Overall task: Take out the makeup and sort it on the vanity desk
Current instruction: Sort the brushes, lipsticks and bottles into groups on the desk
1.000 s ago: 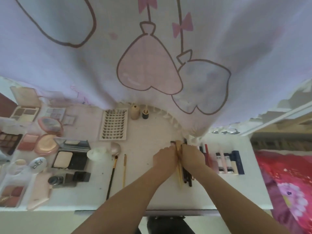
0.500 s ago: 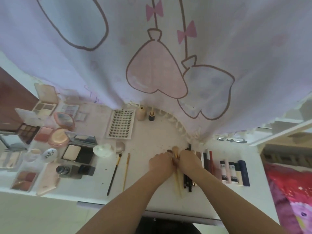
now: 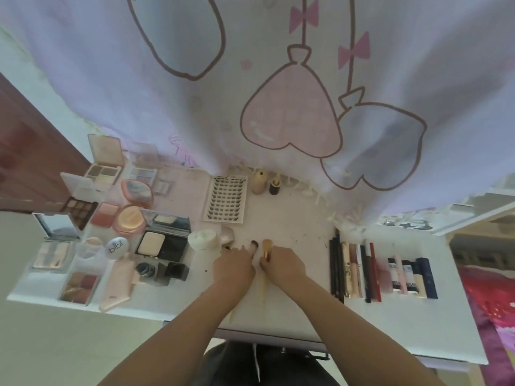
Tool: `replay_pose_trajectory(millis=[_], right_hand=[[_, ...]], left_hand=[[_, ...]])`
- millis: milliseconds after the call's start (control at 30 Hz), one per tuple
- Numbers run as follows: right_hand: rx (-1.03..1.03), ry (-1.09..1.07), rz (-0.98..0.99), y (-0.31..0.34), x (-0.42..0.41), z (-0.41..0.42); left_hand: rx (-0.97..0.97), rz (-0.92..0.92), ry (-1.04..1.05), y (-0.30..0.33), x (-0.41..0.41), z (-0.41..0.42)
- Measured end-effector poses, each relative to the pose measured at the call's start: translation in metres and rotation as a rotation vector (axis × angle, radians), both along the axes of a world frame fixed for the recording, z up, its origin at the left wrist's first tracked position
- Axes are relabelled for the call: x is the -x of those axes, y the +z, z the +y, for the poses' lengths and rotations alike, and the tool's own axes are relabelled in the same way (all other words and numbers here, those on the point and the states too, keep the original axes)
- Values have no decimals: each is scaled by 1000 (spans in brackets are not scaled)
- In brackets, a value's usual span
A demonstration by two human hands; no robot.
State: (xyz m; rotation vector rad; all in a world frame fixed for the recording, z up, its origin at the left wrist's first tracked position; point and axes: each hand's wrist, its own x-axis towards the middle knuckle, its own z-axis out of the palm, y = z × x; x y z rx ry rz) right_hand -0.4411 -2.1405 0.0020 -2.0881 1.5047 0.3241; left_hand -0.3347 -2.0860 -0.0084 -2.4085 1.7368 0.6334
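On the white vanity desk (image 3: 390, 324) both hands sit side by side at the middle of the top, each with a makeup brush. The left hand (image 3: 233, 268) has its fingers curled down over a brush with a dark tip (image 3: 254, 244), whose bristles poke out just beyond the fingertips. The right hand (image 3: 282, 267) pinches a brush with a tan tip (image 3: 267, 244) near its gold ferrule; that brush's pale handle runs back under the hand toward the desk's near edge. The two brush heads lie close together, just apart. To the right of the hands a row of pencils and tubes (image 3: 354, 270) lies in parallel, then a short row of lipsticks (image 3: 412, 277) further right. To the left of the hands sit a white round puff (image 3: 203, 238), open powder compacts and eyeshadow palettes (image 3: 80, 210). Beyond the hands, toward the curtain (image 3: 278, 79), lies a tray of false lashes (image 3: 226, 199) with two small bottles (image 3: 266, 182) beside it.
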Motion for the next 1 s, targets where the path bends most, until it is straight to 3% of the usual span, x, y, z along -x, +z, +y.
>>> replay_pose_trajectory(millis=[133,267,467,700,1000], right_hand=[[5,-64,-42,4,15,0],[86,-206,-54,17,62,-17],[109,-314,49,21,132,-23],[95,-216,-49,18,152,-32],[39,-16,-146,14,161,-49]], left_hand=[[101,20,-7,9,1,-1],[230,75,-176,22,37,-14],[170,244,-294,21,120,-42],[13,115,-145,4,159,-62],[-51,202,220,2,175,-59]])
